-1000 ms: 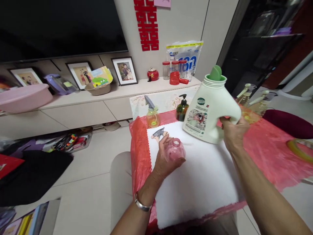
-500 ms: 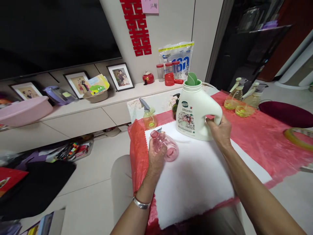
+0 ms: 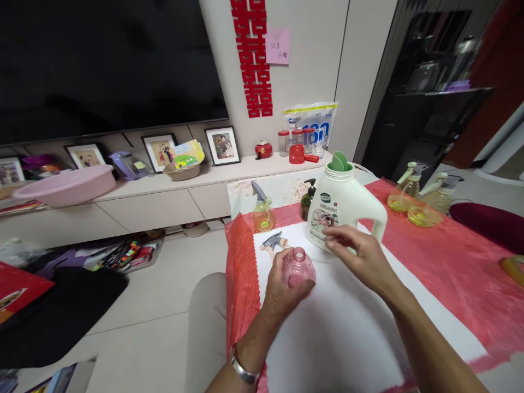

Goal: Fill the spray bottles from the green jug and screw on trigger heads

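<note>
My left hand [image 3: 284,286] is wrapped round a pink see-through bottle [image 3: 299,267], whose uncapped neck points up. My right hand [image 3: 360,254] hangs in front of a large pale-green detergent jug [image 3: 350,199], with nothing in its loosely bent, parted fingers. A green funnel-like piece [image 3: 339,162] sits in the jug's mouth. Behind the bottle, a grey and peach spray trigger head [image 3: 275,241] lies on the white cloth [image 3: 344,322]. A yellowish spray bottle [image 3: 263,215] with a grey trigger stands further back, and a dark green pump bottle [image 3: 307,203] is beside the jug.
Two spray bottles with yellow liquid [image 3: 426,213] stand on the red plastic sheet [image 3: 413,262] at the right. A tape roll [image 3: 513,270] lies at the right edge. Behind the table, a long cabinet [image 3: 151,206] carries picture frames, a pink basin [image 3: 69,185] and red-lidded jars [image 3: 284,143].
My right hand has let go of the jug's handle and moved left in front of the jug. My left hand has turned the pink bottle from tilted to more upright. The view has shifted.
</note>
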Tool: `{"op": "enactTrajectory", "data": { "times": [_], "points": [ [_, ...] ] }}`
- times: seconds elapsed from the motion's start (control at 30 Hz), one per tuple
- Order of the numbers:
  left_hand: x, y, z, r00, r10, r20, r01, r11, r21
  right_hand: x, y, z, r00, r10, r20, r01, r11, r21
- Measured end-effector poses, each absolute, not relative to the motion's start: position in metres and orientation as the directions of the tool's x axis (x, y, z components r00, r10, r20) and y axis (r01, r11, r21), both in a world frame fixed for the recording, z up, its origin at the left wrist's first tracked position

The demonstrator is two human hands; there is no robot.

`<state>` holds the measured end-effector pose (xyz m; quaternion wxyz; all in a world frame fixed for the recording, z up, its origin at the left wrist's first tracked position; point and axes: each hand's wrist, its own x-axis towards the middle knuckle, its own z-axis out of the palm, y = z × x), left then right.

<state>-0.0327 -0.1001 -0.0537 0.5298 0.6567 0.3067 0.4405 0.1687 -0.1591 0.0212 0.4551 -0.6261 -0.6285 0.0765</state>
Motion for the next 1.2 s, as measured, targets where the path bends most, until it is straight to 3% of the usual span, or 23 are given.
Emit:
{"op": "enactTrajectory", "data": {
  "times": [0.1,0.23,0.5,0.63,0.83,1.03,1.2],
  "points": [
    [-0.034,-0.098,-0.056,0.446,0.857,0.257,-0.104,-0.235,0.966,0.164,-0.124,0.013,0.007,0.973,0.231,0.697,0.161,-0.699],
    [-0.034,-0.097,-0.061,0.463,0.852,0.244,-0.096,-0.225,0.970,0.152,-0.088,-0.001,-0.113,0.992,-0.051,0.779,0.057,-0.624],
    [-0.033,-0.101,-0.056,0.478,0.854,0.205,-0.087,-0.186,0.979,0.135,-0.080,-0.014,-0.033,0.975,-0.222,0.909,-0.063,-0.411],
    [-0.032,-0.103,-0.052,0.452,0.867,0.210,-0.118,-0.175,0.977,0.138,-0.082,-0.023,-0.036,0.988,-0.150,0.888,-0.037,-0.458],
    [-0.033,-0.103,-0.053,0.444,0.867,0.225,-0.105,-0.199,0.974,0.141,-0.089,-0.029,-0.002,0.991,0.132,0.729,0.092,-0.679],
    [-0.033,-0.101,-0.055,0.445,0.857,0.262,-0.090,-0.248,0.964,0.148,-0.098,-0.014,0.146,0.891,0.430,0.546,0.290,-0.786],
    [-0.033,-0.101,-0.061,0.365,0.880,0.305,-0.058,-0.305,0.950,0.158,-0.116,0.018,0.272,0.805,0.528,0.438,0.385,-0.812]
  ]
}}
